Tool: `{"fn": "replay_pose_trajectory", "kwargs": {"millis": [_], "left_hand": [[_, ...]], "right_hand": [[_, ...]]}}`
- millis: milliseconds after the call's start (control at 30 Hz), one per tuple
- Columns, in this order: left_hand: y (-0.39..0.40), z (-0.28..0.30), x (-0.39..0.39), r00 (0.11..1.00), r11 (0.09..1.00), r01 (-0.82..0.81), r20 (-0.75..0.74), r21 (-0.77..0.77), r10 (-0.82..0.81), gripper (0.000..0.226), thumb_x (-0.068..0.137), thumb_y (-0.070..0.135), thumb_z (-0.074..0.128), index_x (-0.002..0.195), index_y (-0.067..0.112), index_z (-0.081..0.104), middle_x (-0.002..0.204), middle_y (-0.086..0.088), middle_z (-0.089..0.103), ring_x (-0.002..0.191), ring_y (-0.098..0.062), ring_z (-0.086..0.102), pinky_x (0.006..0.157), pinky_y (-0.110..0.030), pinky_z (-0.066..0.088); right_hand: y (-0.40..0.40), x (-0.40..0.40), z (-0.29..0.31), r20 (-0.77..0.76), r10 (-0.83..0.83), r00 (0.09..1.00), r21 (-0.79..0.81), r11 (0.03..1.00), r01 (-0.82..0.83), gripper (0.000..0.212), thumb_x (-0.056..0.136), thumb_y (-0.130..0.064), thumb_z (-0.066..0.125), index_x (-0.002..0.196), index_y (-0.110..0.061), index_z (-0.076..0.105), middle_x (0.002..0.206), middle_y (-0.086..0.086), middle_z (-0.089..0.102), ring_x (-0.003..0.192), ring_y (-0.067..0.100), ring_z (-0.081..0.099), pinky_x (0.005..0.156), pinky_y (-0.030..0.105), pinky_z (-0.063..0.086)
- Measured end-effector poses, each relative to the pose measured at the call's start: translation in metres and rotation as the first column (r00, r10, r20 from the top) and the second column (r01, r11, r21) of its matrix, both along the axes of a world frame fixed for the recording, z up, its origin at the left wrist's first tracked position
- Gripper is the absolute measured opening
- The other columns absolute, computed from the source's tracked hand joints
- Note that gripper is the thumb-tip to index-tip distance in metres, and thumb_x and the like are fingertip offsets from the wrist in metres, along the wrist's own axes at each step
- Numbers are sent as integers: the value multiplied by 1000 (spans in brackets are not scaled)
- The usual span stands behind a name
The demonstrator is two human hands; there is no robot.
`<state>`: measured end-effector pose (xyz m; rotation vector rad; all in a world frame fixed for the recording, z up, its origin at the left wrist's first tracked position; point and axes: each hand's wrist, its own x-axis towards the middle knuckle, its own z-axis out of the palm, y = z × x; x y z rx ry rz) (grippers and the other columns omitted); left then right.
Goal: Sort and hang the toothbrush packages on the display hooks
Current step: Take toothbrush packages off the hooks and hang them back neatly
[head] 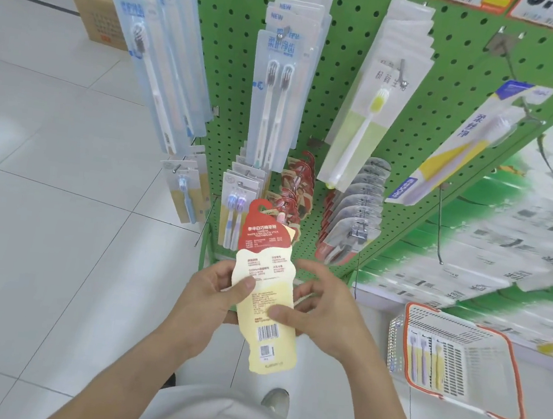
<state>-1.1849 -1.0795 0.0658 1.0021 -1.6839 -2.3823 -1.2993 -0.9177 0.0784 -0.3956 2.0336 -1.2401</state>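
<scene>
A big green pegboard (343, 120) holds rows of toothbrush packs; a white basket (457, 364) sits on the floor at the right; both hands, left (210, 291) and right (323, 304), grip one red-and-yellow pack (266, 297), fingers wrapped round it, below the hooks.

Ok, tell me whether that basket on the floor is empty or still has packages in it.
Not empty. The basket on the floor still holds a few toothbrush packages lying flat inside.

One head-worn camera looks forward and down, close over both hands (258, 297), facing the green pegboard (345, 79) nearby.
</scene>
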Motion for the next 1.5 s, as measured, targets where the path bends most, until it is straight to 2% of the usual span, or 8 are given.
{"fn": "replay_pose_trajectory", "kwargs": {"millis": [133,400,533,667,1000,1133,1300,1500], "left_hand": [[-4,1,1,999,1000,-11,37,-14,11,19,96,6,63,114,7,66,107,-9,77,90,-31,76,66,-40,63],[-11,11,-17,980,905,-136,81,-404,184,26,79,21,86,92,15,65,76,5,75,64,-5,71,54,-17,52],[-9,11,-20,936,888,-325,22,-325,350,11,88,16,77,90,16,66,72,5,73,55,-3,69,45,-16,49],[-14,7,-19,903,864,-406,16,-296,430,12,96,28,66,93,17,65,74,6,76,57,-5,71,41,-17,46],[6,10,-28,962,948,-269,-6,-169,272,21,85,15,78,102,12,67,86,-1,78,72,-13,75,53,-20,54],[12,8,-36,950,932,-302,15,-201,311,22,87,15,76,103,14,61,95,-4,73,66,-1,70,51,-16,50],[4,18,-40,884,871,-441,64,-215,464,66,91,28,72,146,16,37,142,2,43,114,-12,59,98,-35,49],[21,54,-34,961,963,-264,-102,-60,258,55,79,41,72,127,23,52,114,17,62,90,11,67,87,-36,57]], "right_hand": [[3,2,-1,95,74,993,-90,994,-66,35,77,-13,88,108,-20,73,90,14,72,71,25,74,56,34,58],[14,0,-5,133,267,955,-118,961,-252,35,83,-9,82,115,-22,75,89,8,73,70,14,64,59,28,55],[23,-5,-8,112,285,952,-76,958,-277,43,79,-23,85,117,-35,72,93,-1,70,80,11,60,72,27,49],[34,-8,-8,190,246,950,-62,969,-239,30,79,-20,85,106,-25,74,100,4,75,74,17,63,62,29,50],[35,-3,-2,182,217,959,-136,971,-195,26,78,-18,87,100,-17,73,96,3,78,86,19,71,77,34,54],[25,3,-6,63,141,988,-124,983,-132,23,76,-20,85,96,-22,74,93,1,78,90,38,70,80,47,57],[13,8,-8,-135,18,991,-58,998,-26,21,77,-22,79,94,-31,71,82,-3,71,75,18,66,65,35,56],[-4,20,-8,-366,22,931,-102,993,-63,24,81,-12,73,101,-26,67,76,-14,62,70,14,58,61,21,47]]}}
